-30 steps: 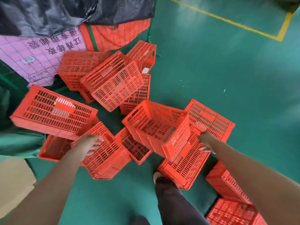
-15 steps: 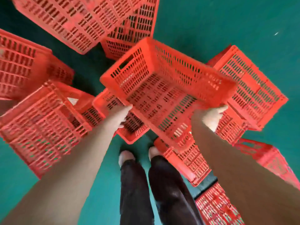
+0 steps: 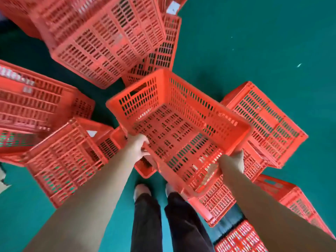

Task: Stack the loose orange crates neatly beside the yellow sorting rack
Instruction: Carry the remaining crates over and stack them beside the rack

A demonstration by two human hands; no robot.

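Above pile (image 3: 101, 42), left grip (image 3: 138, 148), right grip (image 3: 234, 160) clamp crate (image 3: 181, 128) near edges; green floor (image 3: 254, 42) spreads rightward.

This looks like a warehouse or a factory hall. The floor (image 3: 254, 42) is one smooth, seamless surface painted dark green — a coating typical for industrial buildings — with a few small white specks (image 3: 299, 65) on it. Many identical orange crates (image 3: 101, 42) of moulded plastic lie directly on this floor. They are tipped on their sides, upside down or leaning on each other, on nearly all sides of the view. The upright crate (image 3: 181, 124) in the middle shows the type: slotted walls and bottom, a thick rim, a handle cut-out. One crate at the top edge carries what looks like a white label (image 3: 172, 8), as storage containers often do.
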